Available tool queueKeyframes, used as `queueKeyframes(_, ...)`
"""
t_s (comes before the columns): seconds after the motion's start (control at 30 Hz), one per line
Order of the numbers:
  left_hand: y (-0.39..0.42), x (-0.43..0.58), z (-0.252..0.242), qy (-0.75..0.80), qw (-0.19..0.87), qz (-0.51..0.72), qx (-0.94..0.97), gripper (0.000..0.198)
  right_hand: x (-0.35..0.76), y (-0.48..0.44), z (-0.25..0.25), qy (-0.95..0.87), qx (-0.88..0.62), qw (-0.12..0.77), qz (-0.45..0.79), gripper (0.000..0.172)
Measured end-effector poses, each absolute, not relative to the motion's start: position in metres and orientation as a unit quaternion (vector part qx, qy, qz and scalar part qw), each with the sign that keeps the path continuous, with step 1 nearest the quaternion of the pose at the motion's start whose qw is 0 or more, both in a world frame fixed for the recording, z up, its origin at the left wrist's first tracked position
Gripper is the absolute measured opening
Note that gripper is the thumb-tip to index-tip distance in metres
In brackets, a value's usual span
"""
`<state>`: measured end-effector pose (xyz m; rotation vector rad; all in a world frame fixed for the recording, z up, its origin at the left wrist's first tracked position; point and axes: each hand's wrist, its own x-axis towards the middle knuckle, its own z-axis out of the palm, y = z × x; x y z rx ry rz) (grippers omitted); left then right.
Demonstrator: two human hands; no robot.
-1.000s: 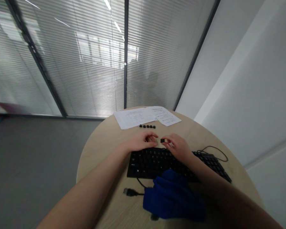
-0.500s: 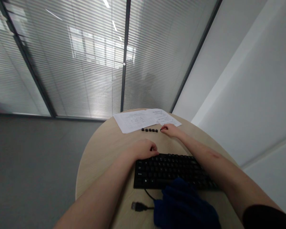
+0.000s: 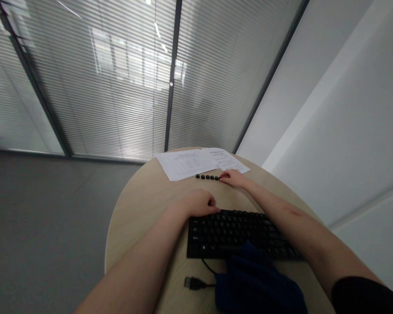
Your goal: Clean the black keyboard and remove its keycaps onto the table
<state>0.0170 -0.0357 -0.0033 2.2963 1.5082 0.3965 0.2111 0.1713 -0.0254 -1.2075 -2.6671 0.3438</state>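
Keycaps (image 3: 207, 177): small black pieces, a short single row loose on the tabletop (image 3: 144, 205), toward its far edge. The row's long axis runs left to right, roughly parallel to the keyboard's far edge. It lies just in front of the printed sheets (image 3: 186, 163) and well beyond the keyboard (image 3: 236, 231).

Right hand (image 3: 233, 179): arm stretched forward, palm down, fingertips drawn together at the right end of the row and touching or nearly touching the last piece. Whether it pinches a keycap cannot be told at this size. It is much the nearer of the two hands.

Left hand (image 3: 198, 203): resting at the far left corner of the keyboard, fingers curled under into a loose fist, nothing visible in it. The row lies ahead of it and slightly to the right, with bare tabletop between.

Also present: blue cloth (image 3: 255, 283) over the near edge of the keyboard; USB plug (image 3: 190, 282) with its cable near the tabletop's near edge.
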Motion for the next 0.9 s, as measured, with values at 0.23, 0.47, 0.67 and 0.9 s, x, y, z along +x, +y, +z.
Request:
queueKeyframes(0.23,-0.034,0.016,-0.006,0.53,0.192,0.156,0.811,0.031,0.214,0.168,-0.023,-0.901,-0.403,0.113,0.119,0.024)
queueKeyframes(0.47,-0.032,0.015,-0.007,0.523,0.205,0.151,0.813,0.032,0.229,0.151,0.005,-0.872,-0.418,0.225,0.121,0.025)
queueKeyframes(0.67,-0.028,0.016,-0.01,0.521,0.211,0.154,0.813,0.034,0.286,0.092,0.031,-0.737,-0.414,0.431,0.316,0.064)
queueKeyframes(0.9,-0.027,0.018,-0.012,0.528,0.19,0.137,0.817,0.033,0.314,0.027,0.022,-0.569,-0.39,0.403,0.602,0.05)
